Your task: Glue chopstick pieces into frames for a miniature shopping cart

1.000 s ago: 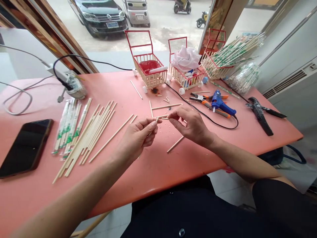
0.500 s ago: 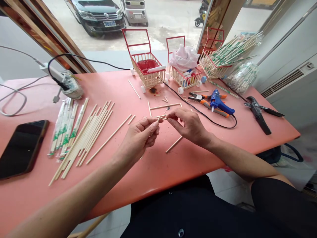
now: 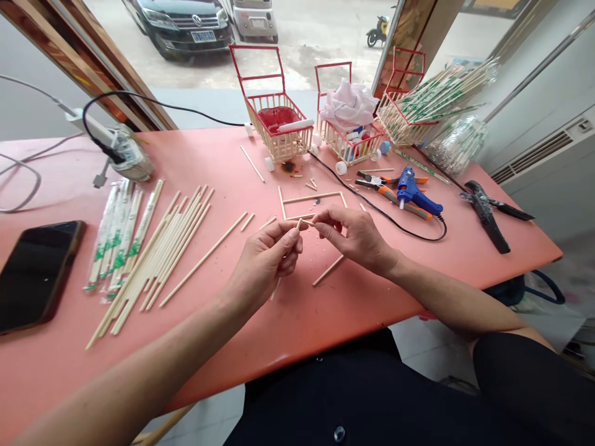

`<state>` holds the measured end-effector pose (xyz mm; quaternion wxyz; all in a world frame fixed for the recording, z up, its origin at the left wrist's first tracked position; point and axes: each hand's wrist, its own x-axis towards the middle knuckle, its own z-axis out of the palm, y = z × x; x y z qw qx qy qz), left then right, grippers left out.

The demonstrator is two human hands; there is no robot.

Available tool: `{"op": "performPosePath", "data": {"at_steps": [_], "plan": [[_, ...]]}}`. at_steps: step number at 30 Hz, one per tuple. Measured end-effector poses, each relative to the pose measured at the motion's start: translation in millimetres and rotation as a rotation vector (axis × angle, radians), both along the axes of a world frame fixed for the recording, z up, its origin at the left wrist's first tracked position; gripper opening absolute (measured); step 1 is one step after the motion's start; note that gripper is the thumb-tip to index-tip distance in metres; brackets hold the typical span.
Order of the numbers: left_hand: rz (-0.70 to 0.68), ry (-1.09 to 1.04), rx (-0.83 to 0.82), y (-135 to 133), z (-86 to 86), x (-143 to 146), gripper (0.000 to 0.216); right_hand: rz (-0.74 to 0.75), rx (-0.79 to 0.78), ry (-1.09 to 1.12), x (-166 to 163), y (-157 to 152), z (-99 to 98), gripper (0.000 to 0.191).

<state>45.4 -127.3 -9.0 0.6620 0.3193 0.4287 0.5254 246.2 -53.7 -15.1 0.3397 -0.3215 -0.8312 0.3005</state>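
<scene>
In the middle of the head view, my left hand (image 3: 274, 248) pinches a thin wooden stick (image 3: 299, 223) between thumb and forefinger. My right hand (image 3: 353, 235) grips the end of a short stick piece (image 3: 308, 222) that meets the left stick's tip. Whether the two are joined, I cannot tell. Just behind my hands a frame of sticks (image 3: 311, 197) lies flat on the pink table (image 3: 260, 347). A loose stick (image 3: 328, 271) rests below my right hand, and a longer stick (image 3: 204, 259) lies left of my left hand.
At left are a bundle of sticks (image 3: 158, 260), wrapped chopsticks (image 3: 116, 235), a phone (image 3: 37, 272) and a power strip (image 3: 100, 133). Miniature stick carts (image 3: 281, 133) line the back. A blue glue gun (image 3: 413, 192), pliers (image 3: 390, 195) and black cutters (image 3: 486, 217) lie right.
Both hands keep the same pinch and have barely moved. The whole view has shifted slightly.
</scene>
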Motion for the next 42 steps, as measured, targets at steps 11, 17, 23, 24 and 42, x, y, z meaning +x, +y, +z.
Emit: {"op": "performPosePath", "data": {"at_steps": [11, 17, 23, 24, 42], "plan": [[0.025, -0.017, 0.014, -3.2, -1.9, 2.6, 0.042, 0.063, -0.197, 0.046, -0.8, -3.3, 4.5, 0.029], [0.042, -0.023, -0.039, -4.1, 2.0, 5.3, 0.04, 0.189, -0.46, 0.176, -4.8, -1.3, 3.5, 0.045], [0.058, -0.064, -0.068, -2.9, 0.0, 5.5, 0.052, 0.282, -0.606, 0.198, -9.2, 0.0, -1.3, 0.046], [0.061, -0.068, -0.073, -2.9, 0.0, 5.5, 0.054, 0.286, -0.62, 0.201, -9.4, -0.2, -1.3, 0.045], [0.096, -0.126, -0.093, 2.9, -7.5, -2.5, 0.064, -0.529, 0.172, -0.625, 83.3, 35.4, 74.8, 0.034]]}}
